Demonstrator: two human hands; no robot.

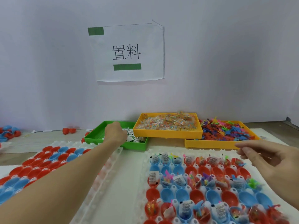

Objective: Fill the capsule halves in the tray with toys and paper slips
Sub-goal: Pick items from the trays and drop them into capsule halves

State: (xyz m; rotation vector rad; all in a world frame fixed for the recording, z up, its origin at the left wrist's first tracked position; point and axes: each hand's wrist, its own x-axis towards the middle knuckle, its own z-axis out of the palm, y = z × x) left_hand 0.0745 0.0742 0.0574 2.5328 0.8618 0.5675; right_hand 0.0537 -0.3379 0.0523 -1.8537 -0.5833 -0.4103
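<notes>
Left hand point(115, 133) reaches into the green bin point(97, 135) of slips point(135, 137).
Its fingers lie among the slips (their grip cannot be told); the right hand point(267, 159) hovers with loosely curled fingers, holding nothing, just above the tray point(146, 159) of part-filled capsule halves point(182, 195).

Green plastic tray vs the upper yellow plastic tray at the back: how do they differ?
Colour: the green plastic tray against the upper yellow plastic tray. Contents: the green one holds white paper slips; the yellow one holds clear packets of small multicoloured toys. Pose: the green one lies on the table; the yellow one rests overlapping its neighbours. The left hand reaches into the green one only. Both are shallow, rectangular, perforated.
</notes>
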